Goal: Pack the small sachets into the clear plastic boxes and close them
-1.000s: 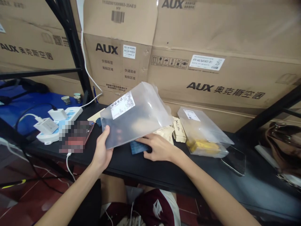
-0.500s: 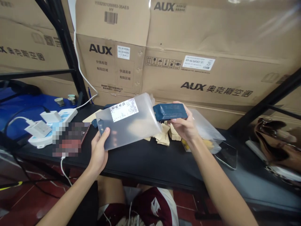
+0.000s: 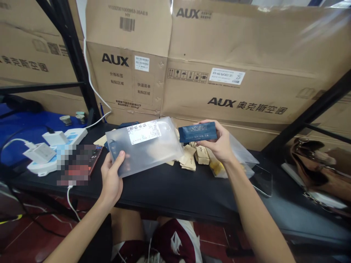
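Observation:
My left hand [image 3: 112, 177] grips the lower left corner of a frosted plastic bag [image 3: 144, 146] with a white label, held lying almost flat above the black shelf [image 3: 170, 190]. My right hand [image 3: 219, 144] pinches a dark blue packet [image 3: 197, 132] in the air, right beside the bag's right end. Below them, on the shelf, lie several small beige packets [image 3: 193, 155]. A second frosted bag [image 3: 238, 160] with yellow contents rests behind my right wrist.
A white power strip [image 3: 52, 151] with chargers and a blurred-out phone [image 3: 78, 164] sit at the left. Another phone [image 3: 261, 180] lies face up at the right, near a brown bag [image 3: 318, 164]. Large AUX cartons [image 3: 219, 65] wall the back.
My right hand picked the blue packet up off the shelf and raised it to the bag's right end. The left hand lowered and flattened the bag slightly.

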Demonstrator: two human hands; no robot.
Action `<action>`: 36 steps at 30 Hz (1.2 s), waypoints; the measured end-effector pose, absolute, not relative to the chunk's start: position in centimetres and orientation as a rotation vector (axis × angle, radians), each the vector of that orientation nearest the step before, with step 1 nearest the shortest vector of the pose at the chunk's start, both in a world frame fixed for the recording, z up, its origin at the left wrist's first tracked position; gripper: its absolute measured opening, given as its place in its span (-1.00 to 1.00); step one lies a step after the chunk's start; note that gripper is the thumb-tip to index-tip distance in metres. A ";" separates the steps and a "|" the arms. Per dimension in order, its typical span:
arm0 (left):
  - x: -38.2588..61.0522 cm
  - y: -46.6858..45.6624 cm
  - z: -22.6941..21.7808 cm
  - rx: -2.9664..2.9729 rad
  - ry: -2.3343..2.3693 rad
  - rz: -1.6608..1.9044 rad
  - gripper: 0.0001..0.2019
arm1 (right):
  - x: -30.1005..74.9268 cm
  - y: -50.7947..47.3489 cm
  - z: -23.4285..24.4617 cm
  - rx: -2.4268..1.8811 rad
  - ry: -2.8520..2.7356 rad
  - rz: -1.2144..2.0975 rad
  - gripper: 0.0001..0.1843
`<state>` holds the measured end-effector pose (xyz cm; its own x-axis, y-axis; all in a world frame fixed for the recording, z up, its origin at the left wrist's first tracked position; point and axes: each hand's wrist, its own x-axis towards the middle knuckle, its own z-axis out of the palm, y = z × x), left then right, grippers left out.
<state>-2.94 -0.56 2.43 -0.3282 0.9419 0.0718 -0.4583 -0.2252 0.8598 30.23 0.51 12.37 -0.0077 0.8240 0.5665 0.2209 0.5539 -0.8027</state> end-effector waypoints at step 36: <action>-3.0 -0.7 2.0 1.061 0.985 1.637 -0.56 | 28.1 -0.3 11.2 -1.102 -1.527 1.102 -0.43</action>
